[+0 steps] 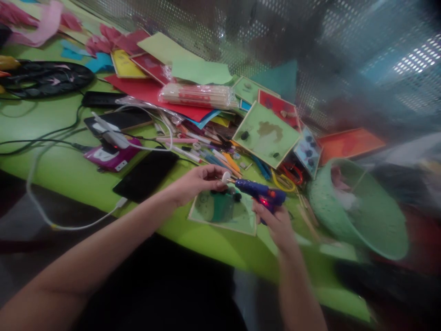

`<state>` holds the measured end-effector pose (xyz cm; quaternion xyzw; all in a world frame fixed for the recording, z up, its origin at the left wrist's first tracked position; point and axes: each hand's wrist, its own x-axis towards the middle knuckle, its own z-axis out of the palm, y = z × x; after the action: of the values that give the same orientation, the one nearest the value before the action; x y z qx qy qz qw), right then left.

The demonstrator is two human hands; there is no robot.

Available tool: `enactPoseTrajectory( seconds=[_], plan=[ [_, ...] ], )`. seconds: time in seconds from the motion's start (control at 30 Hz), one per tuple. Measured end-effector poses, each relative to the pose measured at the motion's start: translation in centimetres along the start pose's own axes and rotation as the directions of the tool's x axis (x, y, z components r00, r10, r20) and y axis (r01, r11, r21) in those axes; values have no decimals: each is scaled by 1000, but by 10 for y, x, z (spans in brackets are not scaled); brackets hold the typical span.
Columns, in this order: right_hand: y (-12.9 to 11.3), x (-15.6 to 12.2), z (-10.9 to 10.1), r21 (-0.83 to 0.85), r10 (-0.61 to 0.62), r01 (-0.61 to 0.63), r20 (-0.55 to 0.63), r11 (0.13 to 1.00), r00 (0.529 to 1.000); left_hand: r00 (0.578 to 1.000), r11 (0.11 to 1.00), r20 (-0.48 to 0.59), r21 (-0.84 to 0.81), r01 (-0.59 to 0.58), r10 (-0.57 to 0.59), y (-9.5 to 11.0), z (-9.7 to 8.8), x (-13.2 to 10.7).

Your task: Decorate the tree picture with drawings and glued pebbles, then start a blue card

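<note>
My right hand [275, 223] is wrapped round the handle of a blue glue gun [255, 188], whose red light glows near the grip. The gun's nozzle points left and meets a small white disc [226, 177]. Between the fingertips of my left hand [200, 181] that disc is pinched; its exact kind is too small to make out. Below both hands lies a green card [223, 214] with a dark green shape and small black pieces on it.
Behind my hands are pens [193, 154], a second green card [267, 133] and wrapped sticks [198, 95]. A green bowl [358, 207] stands at right. Phones [146, 177], a purple power adapter [113, 156] and cables lie at left. Yellow-handled scissors [284, 181] are close to the gun.
</note>
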<state>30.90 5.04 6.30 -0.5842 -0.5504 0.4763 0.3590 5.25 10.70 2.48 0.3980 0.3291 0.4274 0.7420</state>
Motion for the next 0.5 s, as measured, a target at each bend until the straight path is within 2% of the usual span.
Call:
enactPoseTrajectory(
  seconds=[0.3,0.5],
  plan=[
    [-2,1,0,-15,-14,14,-24,1000,1000,998,1000,58,-16,13,-12,0,-1,-1],
    [0,-1,-1,-22,-6,7,22,1000,1000,999,1000,40,-12,14,-14,-1,-2,0]
  ],
)
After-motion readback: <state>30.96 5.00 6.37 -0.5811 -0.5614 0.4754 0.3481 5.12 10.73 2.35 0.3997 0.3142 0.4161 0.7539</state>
